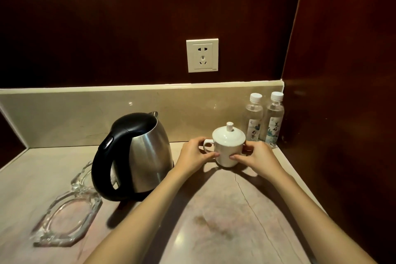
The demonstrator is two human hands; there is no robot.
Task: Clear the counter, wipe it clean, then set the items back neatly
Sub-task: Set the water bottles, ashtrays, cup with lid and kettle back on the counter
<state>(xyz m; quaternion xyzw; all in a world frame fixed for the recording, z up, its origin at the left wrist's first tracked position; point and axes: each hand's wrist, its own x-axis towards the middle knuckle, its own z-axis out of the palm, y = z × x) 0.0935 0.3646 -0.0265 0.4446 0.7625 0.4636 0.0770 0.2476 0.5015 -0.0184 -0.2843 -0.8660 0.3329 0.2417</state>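
Observation:
A white lidded cup (227,148) stands on the marble counter (225,221) near the back right, its handle pointing left. My left hand (194,154) grips it from the left by the handle side, and my right hand (256,155) holds its right side. Both thumbs press on the cup's front. A steel kettle (141,156) with a black handle and lid stands to the left of the cup. Two clear glass ashtrays lie further left: one (64,218) at the front, the other (82,178) partly hidden behind the kettle's handle.
Two water bottles, one (254,117) beside the other (274,118), stand in the back right corner, just behind the cup. A wall socket (202,55) sits above the beige backsplash. A dark wooden panel (342,113) closes off the right side. A thin crack runs across the counter.

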